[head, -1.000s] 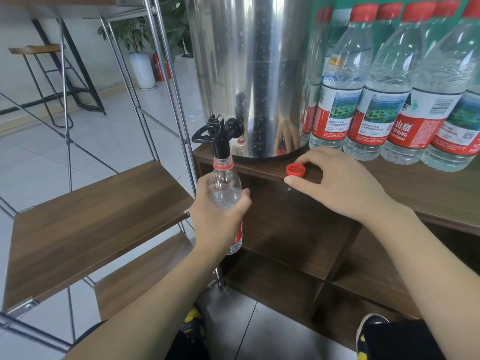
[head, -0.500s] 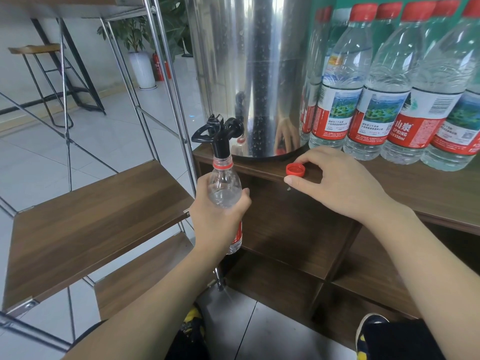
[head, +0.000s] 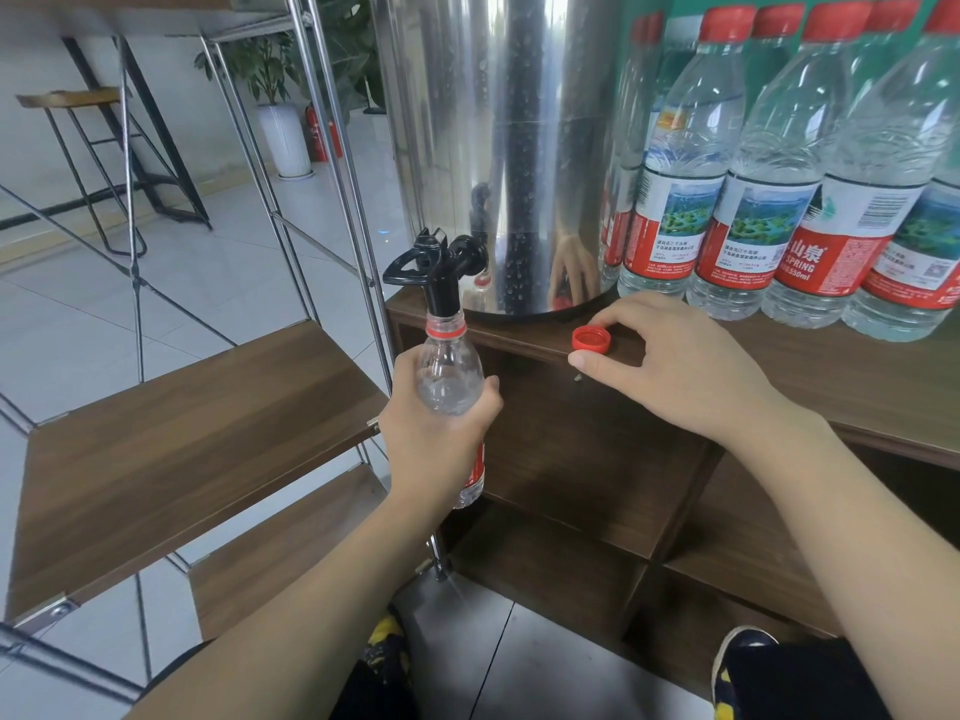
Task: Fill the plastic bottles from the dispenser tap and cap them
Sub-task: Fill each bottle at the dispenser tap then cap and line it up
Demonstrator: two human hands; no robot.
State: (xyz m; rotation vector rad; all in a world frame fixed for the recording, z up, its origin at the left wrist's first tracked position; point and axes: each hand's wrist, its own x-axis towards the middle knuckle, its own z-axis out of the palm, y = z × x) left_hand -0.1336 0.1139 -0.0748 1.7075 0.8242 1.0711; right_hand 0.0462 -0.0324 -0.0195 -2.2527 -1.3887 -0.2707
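We note the left hand (head: 436, 439) gripping the open bottle (head: 449, 379) upright under the black tap (head: 441, 275), right hand (head: 670, 368) resting beside the red cap (head: 590, 338), fingers loose, holding nothing

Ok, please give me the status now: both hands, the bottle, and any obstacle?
Left hand grips bottle, its mouth at the tap. Right hand rests on the shelf top, fingers around the loose red cap. Nothing in the way.
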